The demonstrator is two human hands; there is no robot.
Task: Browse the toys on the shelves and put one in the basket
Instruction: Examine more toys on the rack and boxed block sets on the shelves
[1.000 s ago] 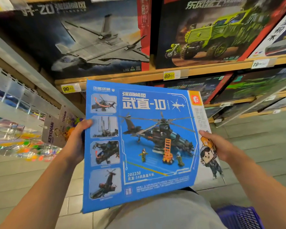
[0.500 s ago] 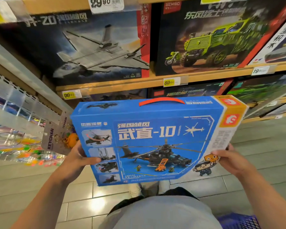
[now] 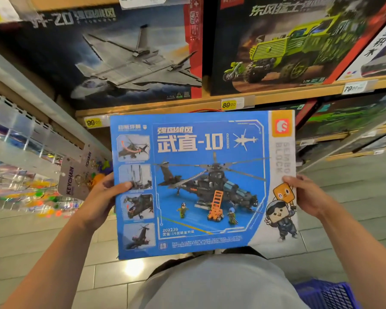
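I have the blue helicopter box [image 3: 201, 186] filling the centre of the frame, held up with its printed face toward me, in front of the wooden shelves [image 3: 165, 105]. My left hand [image 3: 103, 197] holds its left edge, thumb curled over the front by the small inset photos. My right hand [image 3: 308, 195] holds the right edge beside the cartoon figure, thumb on the front; the other fingers of both hands are behind the box and I cannot see them. Each grip is closed on the box.

The basket [image 3: 328, 294] is only a purple corner at the lower right of the frame, well below the box and partly hidden behind my shirt [image 3: 212, 284].

I judge the browsing is done and the drop into the basket is what remains. The risks: the box is wide and held only at its edges, so it could tilt or slide out if one hand lets go first. It may also be wider than the basket's opening and catch on the rim. At the left of the frame a keychain card [image 3: 70, 182] hangs just beside my left hand, so a swing that way could snag it.
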